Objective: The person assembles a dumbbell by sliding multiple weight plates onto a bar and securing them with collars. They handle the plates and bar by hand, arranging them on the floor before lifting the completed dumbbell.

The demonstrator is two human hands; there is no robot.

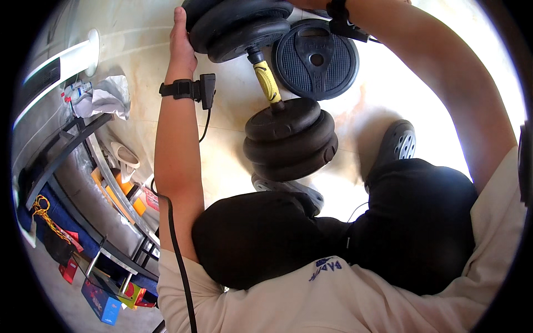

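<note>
A dumbbell with black weight plates and a yellow grip [266, 81] stands tilted in front of me. Its near stack of plates [288, 130] is close to my feet, and its far stack [239, 30] runs up to the top edge of the view. My left hand [182, 47] is closed against the left side of the far stack, one digit pointing up; the other fingers are mostly hidden. My right hand [305, 3] is at the top edge, beside the far stack, its fingers cut off from view. A loose round black plate [347, 64] lies flat on the floor beside the grip.
My grey clogs [398, 139] are on the pale tiled floor, near the dumbbell. Left of my arm stands a metal-framed rack [100, 194], with a beige shoe [126, 156] and boxes around it. A black cable [177, 244] runs along my left arm.
</note>
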